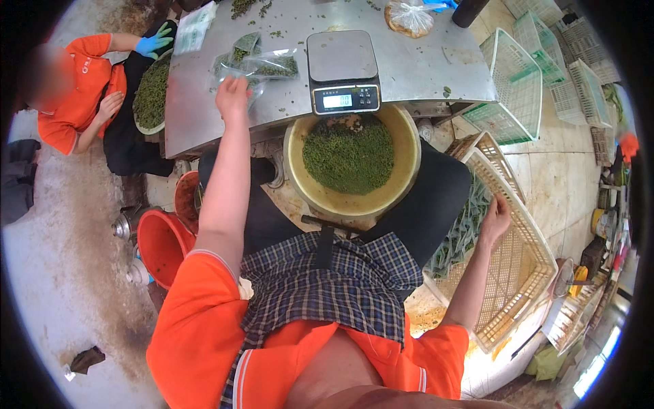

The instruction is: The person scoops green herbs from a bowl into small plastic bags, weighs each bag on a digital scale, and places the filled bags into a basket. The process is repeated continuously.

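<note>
My left hand (234, 97) is at the near edge of the clear plastic bags (276, 66) of green peppercorn-like berries on the metal table; whether its fingers grip a bag cannot be told. My right hand (495, 219) is over the side of a cream plastic crate (531, 255), near a row of filled bags (460, 230); its fingertips are partly hidden. A digital scale (343, 56) with a lit display stands at the table's front edge. Below it, between the knees, a large yellowish basin (352, 204) holds loose green berries (350, 158).
A co-worker in an orange shirt (97, 66) sits at the left by a tub of green berries (152, 97). Red buckets (161, 245) stand below left. Green-and-white crates (516, 76) stand right of the metal table (419, 66). A stack of flat bags (194, 28) lies at its left corner.
</note>
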Demonstrator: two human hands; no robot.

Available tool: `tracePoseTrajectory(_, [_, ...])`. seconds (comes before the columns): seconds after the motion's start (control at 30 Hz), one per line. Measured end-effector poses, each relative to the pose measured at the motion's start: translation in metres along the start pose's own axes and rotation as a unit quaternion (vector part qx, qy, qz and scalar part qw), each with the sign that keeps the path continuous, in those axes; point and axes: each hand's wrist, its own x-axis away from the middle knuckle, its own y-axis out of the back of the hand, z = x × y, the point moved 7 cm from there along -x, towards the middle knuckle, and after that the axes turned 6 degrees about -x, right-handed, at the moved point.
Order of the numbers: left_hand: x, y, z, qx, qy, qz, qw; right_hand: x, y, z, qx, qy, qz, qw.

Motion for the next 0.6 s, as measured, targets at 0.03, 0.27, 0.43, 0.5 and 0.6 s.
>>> tracePoseTrajectory(0.03, [-0.025,-0.003,-0.01,-0.082,0.011,0.053,0.995,0.019,-0.026,0.03,-0.021,0.028,0.009,0.999])
tracePoseTrajectory(0.27, [-0.015,-0.059,-0.108,-0.24,-0.223,0.088,0.941,0.059,-0.138,0.183,-0.196,0.078,0.135,0.968])
tracePoseTrajectory(0.43, [0.022,-0.096,-0.138,-0.223,-0.268,0.032,0.937,0.104,-0.229,0.186,-0.174,0.019,0.275,0.945])
tracePoseTrajectory(0.5, [0.049,-0.12,-0.124,-0.199,-0.137,0.094,0.966,0.126,-0.26,0.166,-0.22,-0.009,0.297,0.929])
tracePoseTrajectory(0.6, [0.109,-0.15,-0.089,-0.135,-0.112,0.153,0.973,0.152,-0.292,0.146,-0.12,-0.05,0.379,0.916])
